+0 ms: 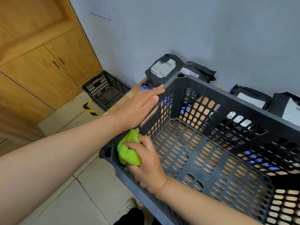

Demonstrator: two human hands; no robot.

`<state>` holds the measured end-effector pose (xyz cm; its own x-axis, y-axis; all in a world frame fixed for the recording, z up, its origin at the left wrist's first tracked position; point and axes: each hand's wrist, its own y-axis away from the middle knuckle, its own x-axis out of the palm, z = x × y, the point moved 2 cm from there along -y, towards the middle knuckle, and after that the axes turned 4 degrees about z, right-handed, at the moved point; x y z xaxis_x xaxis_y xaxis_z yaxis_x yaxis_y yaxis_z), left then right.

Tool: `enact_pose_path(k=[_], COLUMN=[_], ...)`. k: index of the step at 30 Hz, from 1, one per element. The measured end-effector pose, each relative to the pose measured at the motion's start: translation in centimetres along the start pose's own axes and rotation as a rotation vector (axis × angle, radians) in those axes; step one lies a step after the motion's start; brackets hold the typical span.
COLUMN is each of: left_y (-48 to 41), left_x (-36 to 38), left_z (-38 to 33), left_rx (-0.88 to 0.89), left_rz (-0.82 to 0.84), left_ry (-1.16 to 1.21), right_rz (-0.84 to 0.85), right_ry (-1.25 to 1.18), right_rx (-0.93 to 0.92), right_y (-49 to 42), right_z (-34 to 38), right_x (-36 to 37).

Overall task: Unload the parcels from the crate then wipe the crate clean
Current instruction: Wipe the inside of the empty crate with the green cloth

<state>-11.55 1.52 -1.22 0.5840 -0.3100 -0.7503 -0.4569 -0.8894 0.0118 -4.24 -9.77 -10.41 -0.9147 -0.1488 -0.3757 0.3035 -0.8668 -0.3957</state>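
Here, a black perforated plastic crate (211,159) stands at the left end of a wooden surface (123,99), its inside holding no parcels. The left hand (141,108) lies on top of the crate's left wall, its grip wide, with straight fingers laid flat along the rim and reaching toward the far-left corner. The right hand (146,159) is inside the crate at its near-left corner, its grip closed round a bunched lime-green cloth (128,150), which it presses against the inner face of that corner. Four black plastic parcels (162,67) with white barcode labels sit outside the crate in a row along the surface's back edge, against the grey wall (194,30); the two on the right are partly hidden by the crate's far wall. Beyond the surface's left edge, a smaller black crate (105,90) rests on the tiled floor (97,192) beside a wooden cabinet (48,65), with yellow-and-black tape (90,109) just in front of it.
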Motion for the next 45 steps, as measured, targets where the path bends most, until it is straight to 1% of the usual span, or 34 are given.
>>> enact_pose_path(k=[1, 3, 5, 7, 10, 12, 13, 14, 16, 17, 18, 19, 21, 22, 25, 27, 28, 30, 33, 34, 35, 39, 41, 45], left_y=[0.0, 0.0, 0.0, 0.0, -0.1, -0.1, 0.0, 0.0, 0.0, 0.0, -0.1, -0.1, 0.0, 0.0, 0.0, 0.0, 0.0, 0.1, 0.0, 0.1, 0.1, 0.0, 0.0, 0.0], left_x=[0.0, 0.1, 0.1, 0.0, 0.0, 0.0, 0.0, 0.0, 0.0, -0.1, -0.1, -0.1, -0.2, -0.2, -0.2, -0.2, -0.2, -0.1, -0.1, -0.1, -0.1, 0.1, 0.0, 0.1], left_z=[0.1, 0.1, 0.2, 0.2, 0.2, 0.2, 0.2, 0.2, 0.1, 0.1, 0.0, -0.1, -0.3, -0.4, -0.4, -0.5, -0.5, -0.5, -0.3, -0.2, -0.1, 0.4, 0.5, 0.4], left_rx=[-0.003, -0.008, -0.01, -0.01, -0.021, -0.024, -0.025, -0.029, -0.045, -0.054, -0.058, -0.059, -0.057, -0.057, -0.061, -0.065, -0.064, -0.06, -0.055, -0.051, -0.049, -0.061, -0.056, -0.046], left_rz=[0.0, 0.013, 0.014, 0.02, 0.031, 0.036, 0.036, 0.034, 0.035, 0.034, 0.036, 0.037, 0.034, 0.034, 0.036, 0.039, 0.04, 0.038, 0.03, 0.026, 0.023, 0.046, 0.045, 0.051], left_ry=[-0.001, -0.001, -0.004, -0.012, -0.024, -0.023, -0.02, -0.019, -0.026, -0.032, -0.04, -0.046, -0.054, -0.055, -0.066, -0.074, -0.078, -0.079, -0.053, -0.047, -0.04, 0.039, 0.078, 0.136], right_rz=[0.015, 0.061, 0.133, 0.199, 0.302, 0.321, 0.331, 0.409, 0.582, 0.613, 0.637, 0.662, 0.656, 0.64, 0.624, 0.565, 0.53, 0.48, 0.409, 0.334, 0.3, 0.268, 0.242, 0.086], right_ry=[0.004, 0.006, 0.036, 0.103, 0.209, 0.244, 0.193, 0.17, 0.217, 0.269, 0.357, 0.363, 0.323, 0.341, 0.15, 0.017, -0.048, -0.144, -0.049, -0.124, -0.186, 0.022, 0.061, 0.075], right_rx=[-0.069, -0.151, -0.182, -0.161, -0.061, 0.016, 0.125, 0.181, 0.272, 0.317, 0.293, 0.38, 0.467, 0.491, 0.679, 0.709, 0.712, 0.657, 0.48, 0.446, 0.414, 0.051, -0.036, -0.208], right_y=[-0.2, -0.6, -0.4, 0.2, 1.3, 2.0, 2.1, 2.5, 3.4, 3.7, 3.9, 4.1, 3.8, 3.6, 3.6, 3.8, 3.7, 3.4, 3.2, 2.9, 2.7, 2.7, 2.1, 1.9], right_z=[0.4, 0.5, -0.4, -2.0, -4.6, -6.3, -7.0, -7.7, -9.2, -9.4, -9.5, -9.8, -10.1, -10.2, -10.9, -10.9, -9.7, -7.6, -5.3, -4.6, -4.1, -2.4, -1.6, -0.7], right_x=[0.0, -0.3, -0.4, -0.1, 1.0, 1.6, 1.8, 2.1, 2.8, 2.7, 2.7, 2.7, 3.2, 3.6, 4.5, 4.4, 4.0, 2.6, 1.2, 1.0, 0.9, -0.2, -1.0, -1.7])
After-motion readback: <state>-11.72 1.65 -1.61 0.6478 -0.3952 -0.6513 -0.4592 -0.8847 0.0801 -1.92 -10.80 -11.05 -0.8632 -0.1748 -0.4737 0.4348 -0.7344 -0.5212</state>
